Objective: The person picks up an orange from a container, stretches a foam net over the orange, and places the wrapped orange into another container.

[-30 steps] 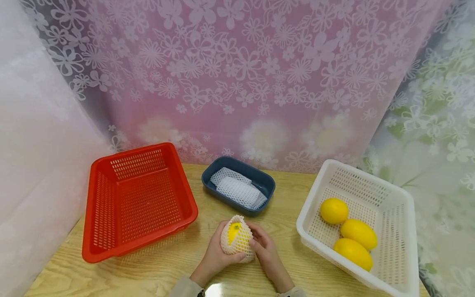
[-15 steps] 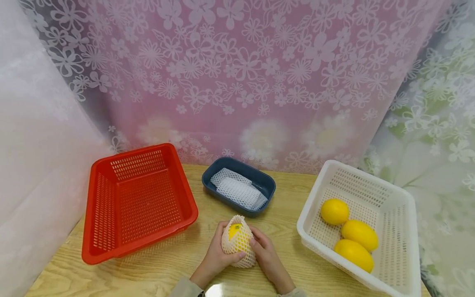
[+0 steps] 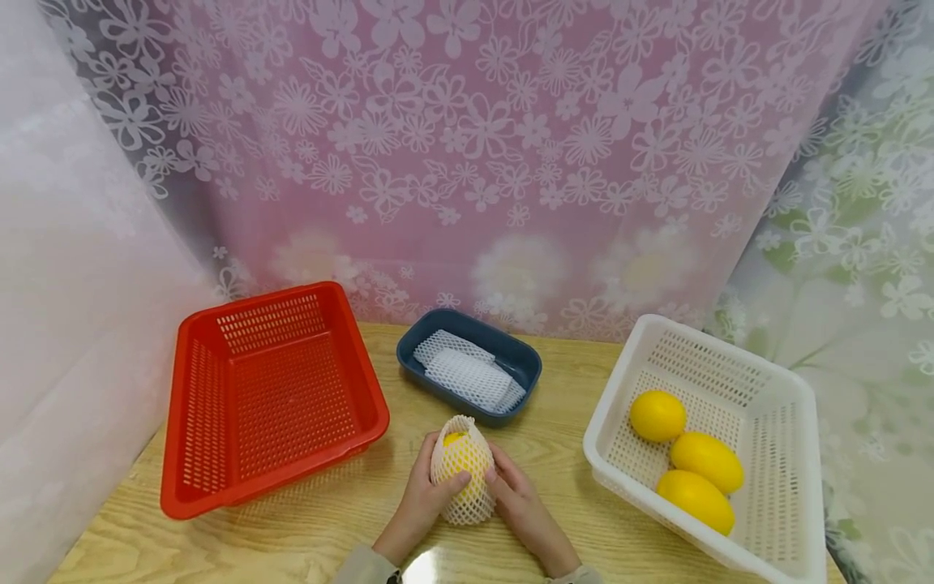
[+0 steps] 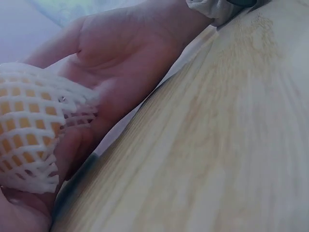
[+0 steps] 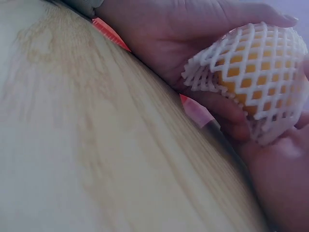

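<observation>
Both hands hold a yellow lemon-like fruit (image 3: 456, 440) in a white foam net sleeve (image 3: 470, 507), above the table's near middle. My left hand (image 3: 422, 501) grips the left side, its thumb lying across the front of the netting. On the right side, my right hand (image 3: 524, 507) pinches the net with thumb and fingers. The net covers most of the fruit; yellow shows at its open top. In the right wrist view, the net's gathered end (image 5: 200, 72) lies against a palm. In the left wrist view, the netted fruit (image 4: 24, 121) is partly cut off.
A red basket (image 3: 277, 294) stands at left with nothing inside. Behind the hands, a blue tray (image 3: 412, 369) holds flat white foam nets (image 3: 467, 375). At right, a white basket (image 3: 795, 422) contains 3 yellow fruits (image 3: 696, 501). A pink floral curtain (image 3: 467, 162) hangs behind the table.
The net has been drawn up over the fruit, leaving less yellow uncovered at the top. The left thumb has moved up the front of the net. Baskets and tray stay put.
</observation>
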Demonstrator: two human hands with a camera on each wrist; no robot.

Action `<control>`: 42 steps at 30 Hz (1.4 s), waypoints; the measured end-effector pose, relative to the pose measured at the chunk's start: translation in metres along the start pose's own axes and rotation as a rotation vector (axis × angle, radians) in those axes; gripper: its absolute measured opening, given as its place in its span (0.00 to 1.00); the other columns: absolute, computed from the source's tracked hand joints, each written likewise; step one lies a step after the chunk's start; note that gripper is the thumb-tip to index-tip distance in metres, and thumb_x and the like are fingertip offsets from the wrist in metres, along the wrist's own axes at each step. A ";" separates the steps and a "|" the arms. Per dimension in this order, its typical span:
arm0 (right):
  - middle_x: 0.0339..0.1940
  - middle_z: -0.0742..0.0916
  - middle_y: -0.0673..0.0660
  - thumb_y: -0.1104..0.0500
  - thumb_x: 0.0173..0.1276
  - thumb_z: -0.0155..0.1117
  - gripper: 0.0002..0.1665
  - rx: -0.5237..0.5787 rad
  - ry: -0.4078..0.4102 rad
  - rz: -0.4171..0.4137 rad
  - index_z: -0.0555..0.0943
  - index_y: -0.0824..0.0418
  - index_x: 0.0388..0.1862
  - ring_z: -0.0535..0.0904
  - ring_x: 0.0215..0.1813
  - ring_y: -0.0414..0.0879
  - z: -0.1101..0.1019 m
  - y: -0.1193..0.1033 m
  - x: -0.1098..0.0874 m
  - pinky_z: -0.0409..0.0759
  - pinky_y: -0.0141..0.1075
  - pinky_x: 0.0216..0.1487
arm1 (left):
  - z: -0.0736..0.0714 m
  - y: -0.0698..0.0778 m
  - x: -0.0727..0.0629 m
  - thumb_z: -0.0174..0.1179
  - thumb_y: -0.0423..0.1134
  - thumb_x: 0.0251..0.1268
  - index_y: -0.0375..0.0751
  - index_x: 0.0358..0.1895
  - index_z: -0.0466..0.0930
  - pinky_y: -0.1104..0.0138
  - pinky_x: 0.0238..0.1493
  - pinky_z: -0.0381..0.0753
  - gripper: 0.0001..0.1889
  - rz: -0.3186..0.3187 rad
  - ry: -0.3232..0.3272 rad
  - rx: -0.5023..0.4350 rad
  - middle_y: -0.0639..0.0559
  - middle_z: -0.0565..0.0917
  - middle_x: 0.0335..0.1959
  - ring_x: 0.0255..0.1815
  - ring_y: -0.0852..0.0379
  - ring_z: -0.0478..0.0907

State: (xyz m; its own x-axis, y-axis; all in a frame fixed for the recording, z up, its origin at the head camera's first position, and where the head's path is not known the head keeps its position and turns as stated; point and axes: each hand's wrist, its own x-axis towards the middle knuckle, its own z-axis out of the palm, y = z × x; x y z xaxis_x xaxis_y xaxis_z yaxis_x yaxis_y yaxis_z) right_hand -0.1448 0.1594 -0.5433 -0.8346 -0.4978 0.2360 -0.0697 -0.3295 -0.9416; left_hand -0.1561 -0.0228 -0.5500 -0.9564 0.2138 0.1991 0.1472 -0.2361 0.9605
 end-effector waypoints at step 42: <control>0.66 0.72 0.57 0.68 0.73 0.45 0.33 0.371 0.044 0.071 0.55 0.53 0.75 0.72 0.65 0.49 0.000 -0.006 -0.002 0.70 0.46 0.66 | 0.003 0.002 -0.002 0.35 0.38 0.83 0.47 0.63 0.76 0.66 0.63 0.70 0.20 0.120 0.058 0.349 0.54 0.81 0.58 0.60 0.57 0.76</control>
State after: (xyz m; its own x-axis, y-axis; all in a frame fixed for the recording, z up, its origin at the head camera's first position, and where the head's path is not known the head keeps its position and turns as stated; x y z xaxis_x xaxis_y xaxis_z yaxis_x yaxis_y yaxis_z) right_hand -0.1426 0.1625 -0.5377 -0.8534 -0.4976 0.1550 0.1854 -0.5678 -0.8020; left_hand -0.1530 -0.0210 -0.5483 -0.9382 0.1479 0.3130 0.3272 0.0833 0.9413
